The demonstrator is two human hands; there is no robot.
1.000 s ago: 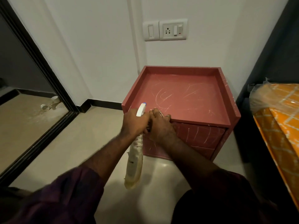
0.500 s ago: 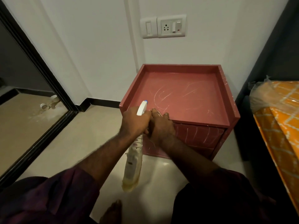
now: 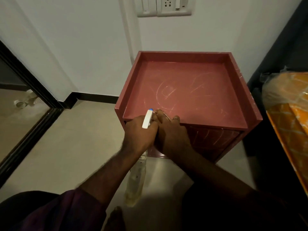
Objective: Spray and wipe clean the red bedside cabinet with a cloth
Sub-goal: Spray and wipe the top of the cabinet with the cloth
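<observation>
at the very bottom of the frame my bare foot (image 3: 115, 217) stands on the pale floor (image 3: 66, 147), and a purple sleeve (image 3: 63, 210) fills the lower left corner. both forearms reach up toward the middle of the frame, where my hands meet.

my left grip (image 3: 140, 133) is closed round the neck of the spray bottle (image 3: 135, 180). the clear body hangs below my wrist, over the floor. the white head with its blue tip sticks up above my knuckles and points toward the cabinet. my right grip (image 3: 173, 137) is pressed against the left one, its fingers curled forward at the cabinet's front edge, a ring (image 3: 175, 118) on one of them. whether it holds anything i cannot tell, as the fingers hide what lies under them.

just beyond my hands stands the red cabinet (image 3: 183, 84), in the middle of the frame. its top is a shallow tray with a raised rim on the left, far and right sides, and pale scribbles run across it. the drawer front (image 3: 215, 137), right of my hands, bears pale strokes too.

the cabinet's back is against the white wall (image 3: 83, 47). beside it, at the right edge of the frame, is a bed (image 3: 290, 124) with an orange cover under clear plastic. a black skirting (image 3: 93, 97) runs along the foot of the wall. at the left edge is a black door frame (image 3: 25, 75), with white pipe fittings (image 3: 20, 103) on the floor beyond it. at top centre is a switch plate (image 3: 164, 5) with a socket.
</observation>
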